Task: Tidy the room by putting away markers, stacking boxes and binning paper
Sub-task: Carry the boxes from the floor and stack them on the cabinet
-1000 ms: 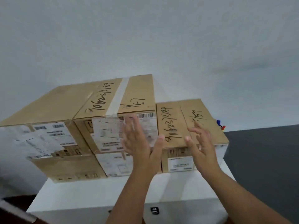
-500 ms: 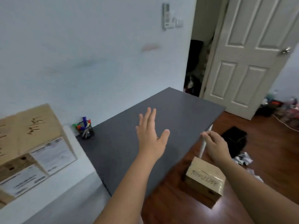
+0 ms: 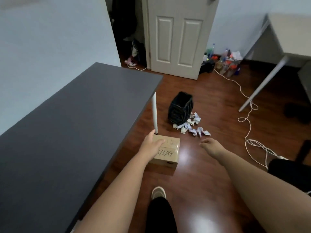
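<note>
A small cardboard box [image 3: 169,153] with black handwriting and clear tape lies on the wooden floor beside the dark table's white leg [image 3: 154,113]. My left hand [image 3: 152,141] is stretched out in front of the box's near left top, fingers apart, holding nothing. My right hand [image 3: 210,145] hangs empty to the right of the box, fingers loosely curled. Beyond the box a black bin [image 3: 180,108] stands on the floor, with several crumpled paper balls [image 3: 191,125] scattered at its right foot.
The dark grey table [image 3: 75,118] fills the left. A white cable [image 3: 249,125] snakes over the floor at right, near a white desk leg [image 3: 262,83] and a black chair base [image 3: 292,167]. A white door [image 3: 180,36] and bottles [image 3: 225,63] are at the back. My shoe [image 3: 158,192] is below.
My view has swung from the stacked boxes on the white cabinet to the floor. Both hands have dropped toward the small box, and the bin with paper is now in view.
</note>
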